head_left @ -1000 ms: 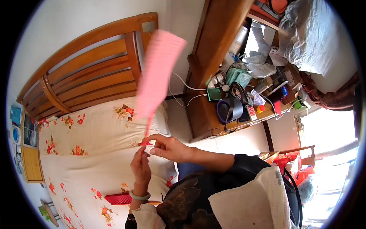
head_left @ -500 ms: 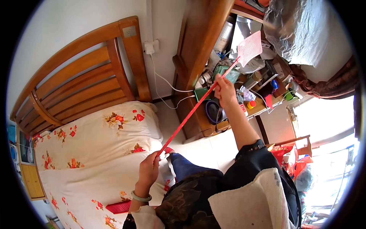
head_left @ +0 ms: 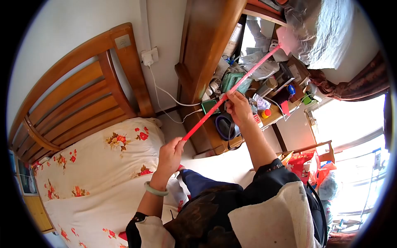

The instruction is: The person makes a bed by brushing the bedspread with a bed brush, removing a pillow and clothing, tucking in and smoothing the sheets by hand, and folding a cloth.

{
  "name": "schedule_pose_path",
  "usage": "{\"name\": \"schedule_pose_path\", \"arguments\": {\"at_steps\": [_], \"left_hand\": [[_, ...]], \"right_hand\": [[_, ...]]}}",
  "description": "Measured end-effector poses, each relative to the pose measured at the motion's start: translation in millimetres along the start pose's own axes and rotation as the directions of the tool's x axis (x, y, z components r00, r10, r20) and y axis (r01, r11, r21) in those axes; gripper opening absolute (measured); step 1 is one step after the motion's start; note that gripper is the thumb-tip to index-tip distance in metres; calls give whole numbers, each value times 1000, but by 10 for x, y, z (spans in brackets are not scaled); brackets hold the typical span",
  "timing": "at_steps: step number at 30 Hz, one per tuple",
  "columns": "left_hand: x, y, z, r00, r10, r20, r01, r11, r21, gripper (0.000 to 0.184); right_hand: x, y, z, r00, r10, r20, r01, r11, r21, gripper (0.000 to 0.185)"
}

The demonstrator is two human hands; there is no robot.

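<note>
I am in a bedroom, plainly part of a home. To my left is a bed with a slatted wooden headboard and a rumpled floral bedsheet. A white cable runs from a wall socket to a wooden counter crowded with household odds and ends, including a small yellow-and-red container. To my right, a brown patterned curtain hangs gathered beside a sunlit opening, and red plastic bags bulge near a wooden chair.

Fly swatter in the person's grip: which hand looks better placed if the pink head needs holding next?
Probably the right hand: it grips the red shaft partway up, nearer the pink head. The left hand holds the opposite end, farther away.
</note>
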State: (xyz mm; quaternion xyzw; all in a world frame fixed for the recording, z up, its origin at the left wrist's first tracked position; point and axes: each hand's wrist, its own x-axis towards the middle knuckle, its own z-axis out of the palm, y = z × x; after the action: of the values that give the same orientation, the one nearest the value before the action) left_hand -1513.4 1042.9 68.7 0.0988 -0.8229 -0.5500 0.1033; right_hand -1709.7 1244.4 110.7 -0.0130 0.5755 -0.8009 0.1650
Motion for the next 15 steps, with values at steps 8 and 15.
{"name": "schedule_pose_path", "arguments": {"at_steps": [8, 15], "left_hand": [[540, 218, 282, 985, -66, 158, 115, 938, -326, 36], [-393, -1306, 147, 945, -303, 121, 325, 905, -274, 44]], "right_hand": [[14, 265, 139, 998, -35, -61, 44, 988, 150, 10], [944, 188, -689, 951, -165, -262, 135, 983, -128, 9]]}}
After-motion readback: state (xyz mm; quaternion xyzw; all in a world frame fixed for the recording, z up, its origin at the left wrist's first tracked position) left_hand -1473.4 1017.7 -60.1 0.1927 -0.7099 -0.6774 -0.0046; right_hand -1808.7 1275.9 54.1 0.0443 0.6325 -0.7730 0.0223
